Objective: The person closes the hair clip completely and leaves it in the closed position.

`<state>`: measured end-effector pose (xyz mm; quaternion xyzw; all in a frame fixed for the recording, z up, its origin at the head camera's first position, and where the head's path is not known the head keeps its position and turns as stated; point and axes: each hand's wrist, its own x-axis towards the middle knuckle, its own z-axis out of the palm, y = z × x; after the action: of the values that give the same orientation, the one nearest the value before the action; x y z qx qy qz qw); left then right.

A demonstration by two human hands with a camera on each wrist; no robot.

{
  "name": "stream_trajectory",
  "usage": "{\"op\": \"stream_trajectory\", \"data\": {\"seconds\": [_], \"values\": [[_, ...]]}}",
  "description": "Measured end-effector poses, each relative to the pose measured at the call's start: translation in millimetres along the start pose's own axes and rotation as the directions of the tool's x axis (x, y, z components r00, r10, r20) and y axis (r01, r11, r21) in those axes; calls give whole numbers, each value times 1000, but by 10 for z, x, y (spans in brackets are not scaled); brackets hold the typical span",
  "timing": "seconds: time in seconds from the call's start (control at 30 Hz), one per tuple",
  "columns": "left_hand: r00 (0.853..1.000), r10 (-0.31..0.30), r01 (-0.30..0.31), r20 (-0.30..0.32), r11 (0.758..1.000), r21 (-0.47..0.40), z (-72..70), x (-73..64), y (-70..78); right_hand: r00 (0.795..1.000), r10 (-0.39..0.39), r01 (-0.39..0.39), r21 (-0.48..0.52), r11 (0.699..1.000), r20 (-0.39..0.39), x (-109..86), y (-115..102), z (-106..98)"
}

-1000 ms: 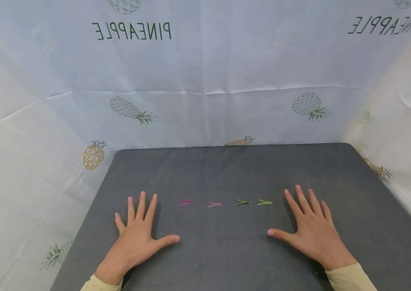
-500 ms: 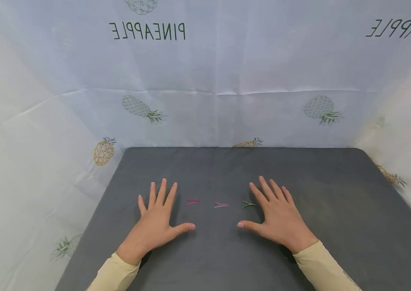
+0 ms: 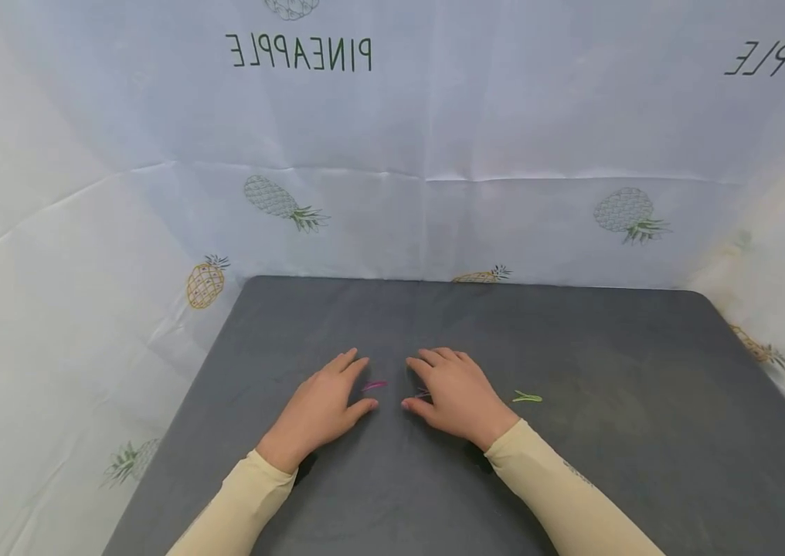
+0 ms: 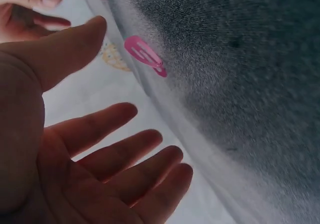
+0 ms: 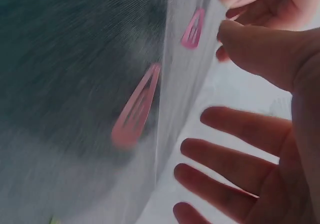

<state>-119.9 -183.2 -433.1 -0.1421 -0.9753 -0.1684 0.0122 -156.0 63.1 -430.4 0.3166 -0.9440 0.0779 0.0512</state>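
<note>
A magenta snap hair clip (image 3: 375, 384) lies on the dark grey table between the left hand's thumb and fingers, and shows whole in the left wrist view (image 4: 143, 51). My left hand (image 3: 319, 405) hovers just left of it, fingers relaxed, holding nothing. A light pink snap hair clip (image 3: 423, 392) lies by the thumb and fingertips of my right hand (image 3: 458, 394), partly covered in the head view. That hand is also relaxed, with nothing held. To its right a yellow-green hair clip (image 3: 527, 397) lies on the cloth. The dark green clip is hidden behind the right hand.
The grey cloth-covered table (image 3: 615, 463) has a rounded far edge. A white curtain (image 3: 504, 116) printed with pineapples hangs behind it and along both sides. Cream sleeves (image 3: 559, 486) cover the forearms.
Both hands have moved inward, the right one farther, passing over the green clips. Their spread fingers have drawn together and bent slightly. The yellow-green clip shows again; the dark green one is now covered.
</note>
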Motion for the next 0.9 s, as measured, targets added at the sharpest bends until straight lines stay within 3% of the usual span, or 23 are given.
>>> {"op": "stream_trajectory", "data": {"seconds": [0.27,0.9], "values": [[999,32,-31,-19,998,47,59,108,16,996,-85,85,-2,996,-41,265,-155,126],[998,37,-35,-57,999,30,95,194,20,990,-120,117,-50,992,-74,522,-331,312]]}}
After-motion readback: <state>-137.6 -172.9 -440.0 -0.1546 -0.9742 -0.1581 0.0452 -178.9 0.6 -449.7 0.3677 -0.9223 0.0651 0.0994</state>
